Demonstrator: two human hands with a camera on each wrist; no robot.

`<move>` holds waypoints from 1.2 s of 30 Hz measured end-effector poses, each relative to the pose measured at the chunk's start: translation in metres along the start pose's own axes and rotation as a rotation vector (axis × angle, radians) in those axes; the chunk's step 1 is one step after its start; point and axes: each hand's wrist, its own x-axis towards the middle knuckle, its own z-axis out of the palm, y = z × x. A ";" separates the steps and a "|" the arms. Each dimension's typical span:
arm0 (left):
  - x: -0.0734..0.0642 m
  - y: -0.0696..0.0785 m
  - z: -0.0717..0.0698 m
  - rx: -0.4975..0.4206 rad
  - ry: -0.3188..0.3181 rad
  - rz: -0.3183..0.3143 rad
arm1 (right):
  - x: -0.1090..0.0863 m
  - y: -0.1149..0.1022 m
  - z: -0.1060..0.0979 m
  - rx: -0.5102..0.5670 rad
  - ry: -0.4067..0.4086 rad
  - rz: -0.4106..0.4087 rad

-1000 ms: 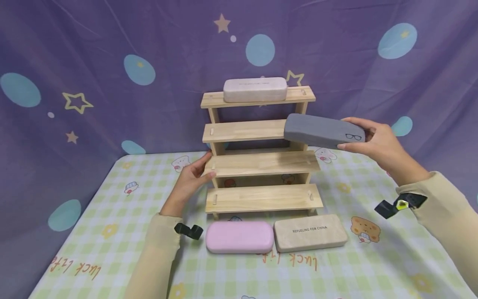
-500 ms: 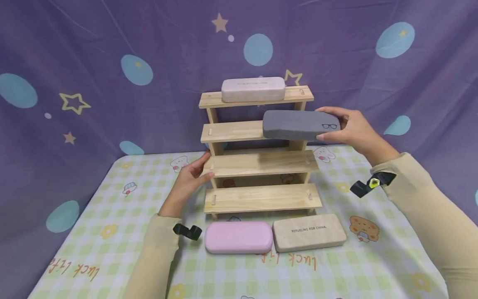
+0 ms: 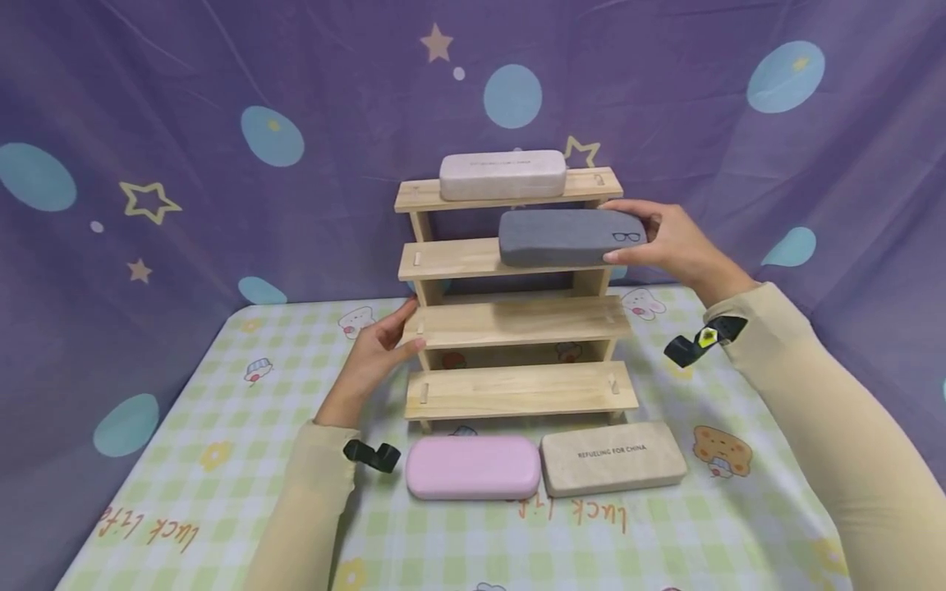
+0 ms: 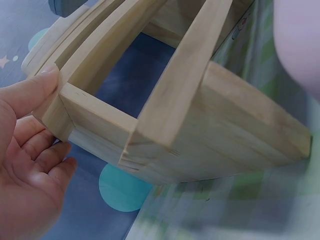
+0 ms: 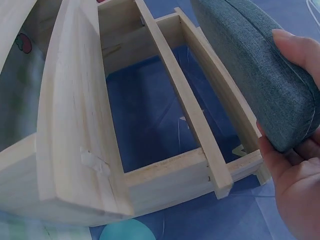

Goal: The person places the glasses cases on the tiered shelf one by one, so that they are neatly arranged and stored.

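Note:
My right hand [image 3: 676, 242] grips the right end of a blue-grey glasses case [image 3: 557, 238], thumb in front and fingers behind. The case, marked with a small glasses drawing, overlaps the second tier from the top of a stepped wooden display rack [image 3: 517, 320] in the head view. From the right wrist view, its woven cloth surface shows beside the rack's boards. My left hand [image 3: 373, 353] holds the left end of the tier below, thumb on the board; the left wrist view shows the other fingers curled by its underside. On the top tier rests a pale whitish-pink glasses case [image 3: 502, 176].
In front of the rack, a pink glasses case [image 3: 473, 468] and a beige case [image 3: 613, 460] lettered "REFUELING FOR CHINA" lie side by side on the green checked tablecloth [image 3: 259, 443]. Behind stands a purple patterned curtain [image 3: 355, 82].
My right hand has carried the blue-grey glasses case leftward and slightly up, and the case has levelled out over the second tier. The left hand keeps its hold on the rack.

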 end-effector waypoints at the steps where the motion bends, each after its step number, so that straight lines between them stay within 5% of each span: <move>1: 0.000 0.000 0.000 -0.001 0.001 -0.001 | 0.001 0.000 0.001 0.012 -0.006 0.000; 15: 0.001 -0.001 0.000 0.001 0.009 -0.005 | 0.023 0.005 0.021 0.166 -0.039 -0.062; 24: 0.000 -0.001 0.000 -0.006 0.005 -0.014 | 0.032 0.002 0.032 0.019 -0.049 -0.016; 36: 0.000 0.001 0.001 -0.008 0.000 -0.010 | 0.041 -0.001 0.044 -0.007 -0.081 0.042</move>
